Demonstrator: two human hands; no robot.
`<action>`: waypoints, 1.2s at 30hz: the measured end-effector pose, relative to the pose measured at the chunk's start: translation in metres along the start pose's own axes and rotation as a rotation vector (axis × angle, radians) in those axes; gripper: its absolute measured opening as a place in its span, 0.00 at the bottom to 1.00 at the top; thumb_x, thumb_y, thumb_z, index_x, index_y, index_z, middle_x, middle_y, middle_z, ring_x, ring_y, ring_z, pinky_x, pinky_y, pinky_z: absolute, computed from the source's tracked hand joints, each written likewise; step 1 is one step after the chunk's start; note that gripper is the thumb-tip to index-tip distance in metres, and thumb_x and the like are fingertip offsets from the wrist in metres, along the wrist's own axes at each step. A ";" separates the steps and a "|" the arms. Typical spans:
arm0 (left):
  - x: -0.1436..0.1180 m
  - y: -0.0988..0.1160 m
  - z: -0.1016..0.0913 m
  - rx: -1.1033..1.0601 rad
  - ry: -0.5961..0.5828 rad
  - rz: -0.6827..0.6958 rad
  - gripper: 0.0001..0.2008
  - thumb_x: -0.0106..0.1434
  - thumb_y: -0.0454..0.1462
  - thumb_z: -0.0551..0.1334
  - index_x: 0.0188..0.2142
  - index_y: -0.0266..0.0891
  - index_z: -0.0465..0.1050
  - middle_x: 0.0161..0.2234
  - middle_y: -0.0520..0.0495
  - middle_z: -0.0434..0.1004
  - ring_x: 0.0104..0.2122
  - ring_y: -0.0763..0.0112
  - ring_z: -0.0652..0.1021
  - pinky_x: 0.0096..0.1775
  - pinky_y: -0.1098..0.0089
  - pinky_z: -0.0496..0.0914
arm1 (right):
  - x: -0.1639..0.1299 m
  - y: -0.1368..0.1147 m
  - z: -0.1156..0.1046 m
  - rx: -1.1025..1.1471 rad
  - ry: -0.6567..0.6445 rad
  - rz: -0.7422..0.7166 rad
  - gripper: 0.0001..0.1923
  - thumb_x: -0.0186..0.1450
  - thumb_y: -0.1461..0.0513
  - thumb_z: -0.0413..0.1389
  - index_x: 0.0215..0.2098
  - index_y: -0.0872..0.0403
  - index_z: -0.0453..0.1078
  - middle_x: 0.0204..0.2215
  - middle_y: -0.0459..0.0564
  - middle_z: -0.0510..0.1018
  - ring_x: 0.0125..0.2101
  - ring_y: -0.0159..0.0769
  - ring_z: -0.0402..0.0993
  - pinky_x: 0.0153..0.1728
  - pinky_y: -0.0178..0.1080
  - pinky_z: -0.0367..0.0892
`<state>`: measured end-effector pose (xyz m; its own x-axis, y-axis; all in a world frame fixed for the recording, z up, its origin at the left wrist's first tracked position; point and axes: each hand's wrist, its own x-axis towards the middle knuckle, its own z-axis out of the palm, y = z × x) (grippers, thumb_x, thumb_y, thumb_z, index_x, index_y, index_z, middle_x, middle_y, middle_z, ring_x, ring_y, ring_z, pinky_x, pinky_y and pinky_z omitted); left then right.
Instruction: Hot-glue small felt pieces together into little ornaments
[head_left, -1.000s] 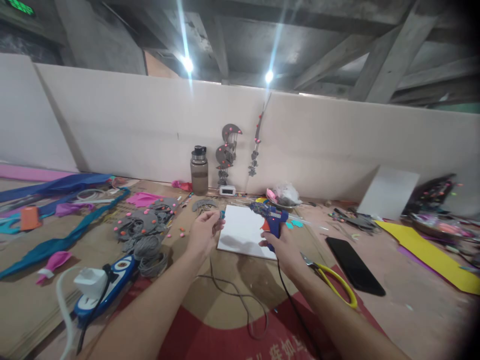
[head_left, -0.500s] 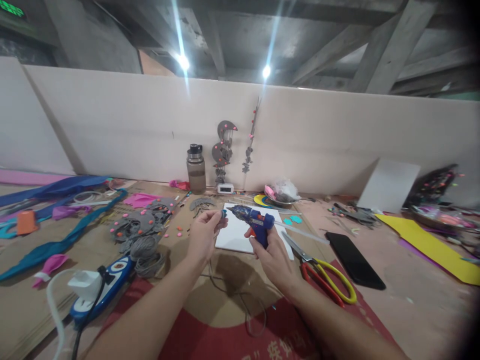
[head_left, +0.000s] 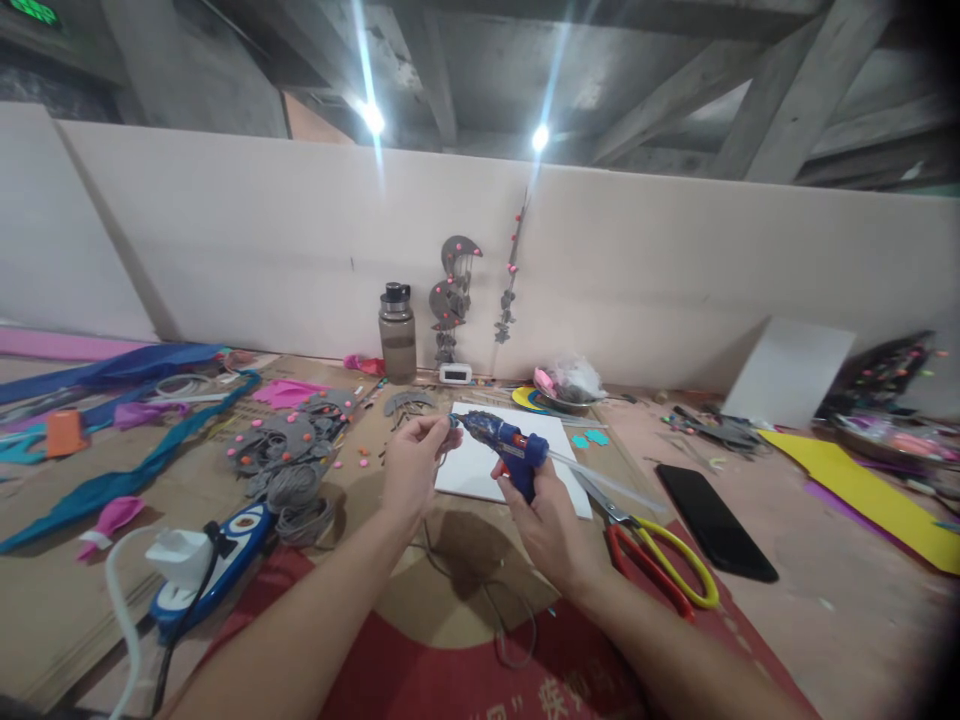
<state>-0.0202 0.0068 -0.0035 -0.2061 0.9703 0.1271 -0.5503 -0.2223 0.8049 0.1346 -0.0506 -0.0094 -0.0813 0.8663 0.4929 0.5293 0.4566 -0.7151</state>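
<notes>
Right hand (head_left: 551,525) is gripping the blue hot-glue gun (head_left: 510,452), nozzle touching a small piece pinched in the left hand's (head_left: 409,470) fingers, above the worktop's (head_left: 825,620) white board (head_left: 480,465); gluing appears underway, unfinished.

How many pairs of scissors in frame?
1. The scissors, with red and yellow handles, lie on the table just right of the right hand, which holds the glue gun. The clutter may hide others.

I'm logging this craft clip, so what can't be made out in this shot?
- Head view: the small piece in the left hand is hidden by its fingers.
- Glue gun trigger is covered by the right hand.
- Red mat lettering is cut off by the bottom edge.
</notes>
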 end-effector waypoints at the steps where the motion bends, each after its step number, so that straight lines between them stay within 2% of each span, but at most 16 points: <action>1: 0.000 0.000 0.000 0.010 -0.004 0.005 0.12 0.46 0.38 0.69 0.27 0.33 0.72 0.23 0.50 0.75 0.25 0.74 0.76 0.35 0.71 0.69 | 0.000 0.000 0.001 -0.006 0.000 0.003 0.09 0.65 0.59 0.48 0.42 0.54 0.63 0.36 0.51 0.73 0.35 0.36 0.69 0.41 0.39 0.62; 8: 0.000 -0.003 -0.003 0.057 -0.040 0.032 0.12 0.48 0.40 0.68 0.28 0.34 0.73 0.23 0.50 0.75 0.25 0.76 0.75 0.34 0.72 0.69 | -0.001 -0.003 0.004 -0.036 0.020 0.047 0.09 0.64 0.60 0.48 0.41 0.54 0.63 0.34 0.50 0.73 0.33 0.37 0.69 0.37 0.39 0.64; 17: -0.001 -0.002 -0.001 0.051 -0.025 0.021 0.13 0.46 0.41 0.69 0.27 0.34 0.72 0.23 0.50 0.75 0.25 0.75 0.75 0.35 0.71 0.69 | -0.001 -0.003 0.005 -0.033 0.045 0.010 0.09 0.64 0.60 0.48 0.40 0.53 0.64 0.33 0.51 0.73 0.32 0.37 0.69 0.35 0.39 0.65; 27: -0.001 -0.002 -0.001 0.050 -0.021 0.030 0.13 0.47 0.40 0.69 0.26 0.34 0.71 0.22 0.50 0.74 0.24 0.75 0.74 0.34 0.70 0.69 | -0.002 0.001 0.006 -0.061 0.030 0.011 0.10 0.64 0.59 0.48 0.42 0.53 0.64 0.36 0.52 0.74 0.34 0.38 0.70 0.37 0.40 0.65; 36: -0.002 -0.001 -0.001 0.039 -0.025 0.019 0.12 0.47 0.40 0.69 0.27 0.34 0.71 0.23 0.51 0.74 0.26 0.74 0.76 0.35 0.70 0.69 | -0.001 -0.002 0.005 -0.089 0.072 0.017 0.09 0.63 0.60 0.49 0.42 0.53 0.63 0.35 0.52 0.74 0.34 0.39 0.70 0.38 0.41 0.65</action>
<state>-0.0199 0.0046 -0.0052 -0.1958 0.9681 0.1565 -0.5144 -0.2372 0.8241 0.1293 -0.0511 -0.0107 -0.0121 0.8554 0.5178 0.6031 0.4192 -0.6786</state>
